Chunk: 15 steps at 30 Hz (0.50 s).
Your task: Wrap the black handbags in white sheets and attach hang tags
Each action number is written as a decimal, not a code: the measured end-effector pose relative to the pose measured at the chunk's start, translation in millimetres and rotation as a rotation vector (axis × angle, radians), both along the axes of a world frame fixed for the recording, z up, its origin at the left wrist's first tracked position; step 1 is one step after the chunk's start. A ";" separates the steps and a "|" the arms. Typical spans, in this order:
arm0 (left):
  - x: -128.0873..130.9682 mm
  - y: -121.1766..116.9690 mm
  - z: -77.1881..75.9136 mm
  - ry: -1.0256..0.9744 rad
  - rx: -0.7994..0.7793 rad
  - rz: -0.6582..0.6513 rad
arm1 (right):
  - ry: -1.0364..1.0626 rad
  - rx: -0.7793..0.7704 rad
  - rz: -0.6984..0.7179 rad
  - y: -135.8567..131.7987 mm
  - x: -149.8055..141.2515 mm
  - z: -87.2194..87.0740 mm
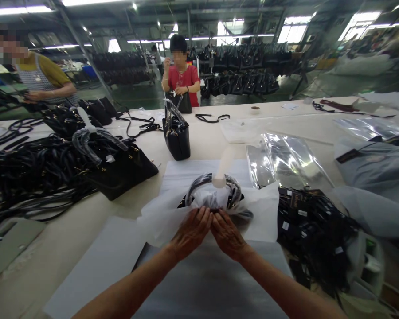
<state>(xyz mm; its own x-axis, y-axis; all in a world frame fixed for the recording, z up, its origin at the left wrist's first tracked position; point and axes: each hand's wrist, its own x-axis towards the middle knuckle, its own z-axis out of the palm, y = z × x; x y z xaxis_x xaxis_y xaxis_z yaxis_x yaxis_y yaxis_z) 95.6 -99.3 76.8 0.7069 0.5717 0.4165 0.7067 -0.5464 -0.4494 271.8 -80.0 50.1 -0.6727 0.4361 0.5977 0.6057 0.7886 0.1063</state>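
Observation:
In front of me is a black handbag (pixel 182 202), mostly covered by thin white wrapping sheet (pixel 161 219). Its arched handles (pixel 197 181) are wrapped in clear film, and a pale strip (pixel 222 170) stands up from them. Crumpled white stuffing (pixel 211 196) shows between the handles. My left hand (pixel 193 229) and my right hand (pixel 228 233) meet at the bag's near top edge. Their fingers are close together and bent over that edge, fingertips almost touching. Both thumbs are hidden, and so is most of the bag body.
Left lie a black handbag (pixel 123 170) and a heap of black straps (pixel 36 168). A small black bag (pixel 177 139) stands ahead. Shiny clear plastic sleeves (pixel 286 157) and a pile of black tagged pieces (pixel 314 230) are right. Across the table a person in red (pixel 191 79) handles a bag.

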 end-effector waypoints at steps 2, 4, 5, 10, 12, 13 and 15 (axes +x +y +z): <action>3.1 -4.5 -8.3 0.001 0.031 0.038 | -0.001 -0.020 -0.021 -9.2 3.4 1.3; 6.1 -8.1 -14.3 -0.016 0.034 0.064 | -0.002 -0.056 -0.026 -21.9 11.2 4.0; 7.5 -10.1 -16.5 -0.030 0.025 0.066 | 0.003 -0.076 -0.029 -29.7 17.5 5.5; 7.4 -16.7 -25.9 -0.145 -0.044 0.000 | 0.135 -0.204 -0.263 -73.6 83.2 6.0; 4.2 -12.6 -31.1 -0.205 -0.080 -0.007 | 0.215 -0.206 -0.496 -85.7 128.9 1.2; 2.8 -9.5 -33.6 -0.211 -0.091 -0.018 | 0.268 -0.190 -0.626 -90.3 155.7 -1.4; 0.8 -3.9 -36.9 -0.191 -0.067 -0.056 | 0.429 -0.184 -0.915 -97.3 213.0 -5.9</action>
